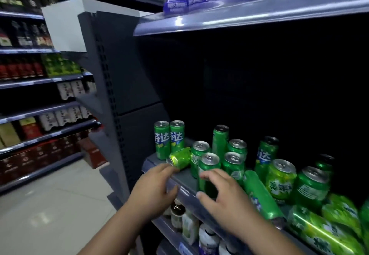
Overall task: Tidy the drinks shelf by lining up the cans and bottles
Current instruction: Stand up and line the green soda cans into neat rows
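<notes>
Several green cans stand scattered on the dark drinks shelf (180, 177). Two tall slim cans (169, 139) stand side by side at the far left. A short can (179, 158) lies toppled in front of them. My left hand (157, 187) reaches toward that toppled can, fingertips just short of it or touching, thumb over the shelf lip. My right hand (221, 191) curls around an upright green can (208, 167) at the front; the grip looks loose. A slim can (259, 195) lies on its side to the right, beside upright green bottles (265, 155) and fat cans (281, 179).
Green packs (323, 232) lie on the shelf at the lower right. Above hangs a shelf (239, 15) with blue-labelled bottles. Small bottles (177, 214) stand on the shelf below. A grey upright panel (119, 87) borders the left side, with an aisle floor and further shelves beyond.
</notes>
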{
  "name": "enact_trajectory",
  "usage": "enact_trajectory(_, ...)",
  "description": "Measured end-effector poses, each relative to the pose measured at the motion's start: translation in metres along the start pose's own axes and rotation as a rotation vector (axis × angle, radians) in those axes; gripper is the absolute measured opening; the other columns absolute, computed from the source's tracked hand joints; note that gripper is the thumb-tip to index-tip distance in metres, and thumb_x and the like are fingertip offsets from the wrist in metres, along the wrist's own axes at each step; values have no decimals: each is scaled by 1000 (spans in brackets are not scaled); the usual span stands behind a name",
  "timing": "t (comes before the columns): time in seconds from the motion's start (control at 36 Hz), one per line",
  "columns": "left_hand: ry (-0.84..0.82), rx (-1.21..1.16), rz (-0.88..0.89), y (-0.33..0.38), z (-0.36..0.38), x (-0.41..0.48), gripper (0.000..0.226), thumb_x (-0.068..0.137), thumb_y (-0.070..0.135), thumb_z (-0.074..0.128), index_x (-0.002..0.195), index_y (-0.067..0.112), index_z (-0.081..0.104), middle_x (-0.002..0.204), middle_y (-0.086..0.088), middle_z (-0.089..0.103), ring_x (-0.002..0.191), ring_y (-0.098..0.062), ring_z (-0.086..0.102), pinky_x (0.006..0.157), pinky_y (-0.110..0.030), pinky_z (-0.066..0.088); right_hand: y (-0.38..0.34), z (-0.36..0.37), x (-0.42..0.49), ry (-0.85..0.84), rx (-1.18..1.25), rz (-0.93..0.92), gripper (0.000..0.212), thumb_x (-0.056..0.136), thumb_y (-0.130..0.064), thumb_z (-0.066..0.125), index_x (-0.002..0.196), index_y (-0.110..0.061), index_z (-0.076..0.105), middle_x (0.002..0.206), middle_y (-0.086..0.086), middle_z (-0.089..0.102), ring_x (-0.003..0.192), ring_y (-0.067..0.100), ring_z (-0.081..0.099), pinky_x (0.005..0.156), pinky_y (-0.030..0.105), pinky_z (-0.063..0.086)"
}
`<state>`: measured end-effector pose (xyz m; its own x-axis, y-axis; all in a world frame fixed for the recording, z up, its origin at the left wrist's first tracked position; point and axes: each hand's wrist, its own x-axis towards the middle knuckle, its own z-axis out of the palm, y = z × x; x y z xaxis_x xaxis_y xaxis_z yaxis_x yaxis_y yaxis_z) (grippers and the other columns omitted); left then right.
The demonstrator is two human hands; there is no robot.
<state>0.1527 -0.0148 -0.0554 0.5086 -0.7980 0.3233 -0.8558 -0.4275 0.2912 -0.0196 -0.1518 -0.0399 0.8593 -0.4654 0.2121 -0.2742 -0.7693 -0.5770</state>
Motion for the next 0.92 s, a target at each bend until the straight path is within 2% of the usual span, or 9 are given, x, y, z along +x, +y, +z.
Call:
enact_trajectory(0.06,17,-10,-23,-15,-3,8,47,84,42,58,131,37,53,130,16,54,119,-7,53,94,-27,46,-9,6,20,12,11,-28,40,92,-49,59,130,-42,50,133,-27,43,125,2,44,102,26,42)
enact_trajectory(0.19,20,-30,-8,-58,-6,33,46,84,45,57,129,37,53,130,18,52,119,-5,52,95,-24,45,-30,17,60,103,28,-75,30,90,-44,63,119,-42,54,117,-34,46,107,-8,44,89,18,40)
enact_trajectory(0.31,65,-87,41,-93,-6,62,46,81,49,53,125,34,56,125,18,53,115,-6,54,94,-28,48,-45,36,84,206,45,-82,32,85,-43,65,116,-35,62,115,-27,53,104,-3,51,85,11,41)
enact_trajectory(0.39,114,-148,112,-108,-9,83,46,81,45,57,124,30,56,126,15,53,113,-7,55,92,-29,50,-58,49,102,248,71,-63,37,85,-39,66,121,-31,62,119,-28,50,112,-7,47,90,5,36)
enact_trajectory(0.5,144,-180,220,-126,-12,108,59,81,38,64,137,25,49,139,9,45,124,-10,49,100,-30,46,-72,68,131,318,115,17,46,86,-33,71,129,-35,53,127,-27,42,120,-12,39,95,1,30)
enact_trajectory(0.64,102,-268,240,-138,-5,132,79,83,32,66,149,29,23,151,3,28,135,-19,38,106,-36,43,-67,102,166,363,100,192,80,82,-31,74,145,-38,26,141,-18,30,131,6,36,112,27,35)
enact_trajectory(0.78,45,-388,232,-141,7,146,92,84,20,66,152,34,6,152,2,23,131,-17,41,101,-29,45,-51,126,179,311,0,306,102,82,-31,73,155,-33,1,157,-4,26,143,18,30,119,35,29)
enact_trajectory(0.86,12,-413,207,-143,14,152,95,84,18,67,151,37,3,149,-2,29,123,-20,48,94,-33,50,-37,133,181,306,-102,338,104,82,-33,71,156,-31,-2,156,1,34,146,24,29,122,41,25)
enact_trajectory(0.92,-9,-442,212,-144,16,154,92,83,15,67,149,37,8,138,-3,40,114,-19,53,89,-34,51,-31,134,181,280,-211,369,95,84,-34,67,157,-27,6,154,3,38,148,25,27,125,43,15)
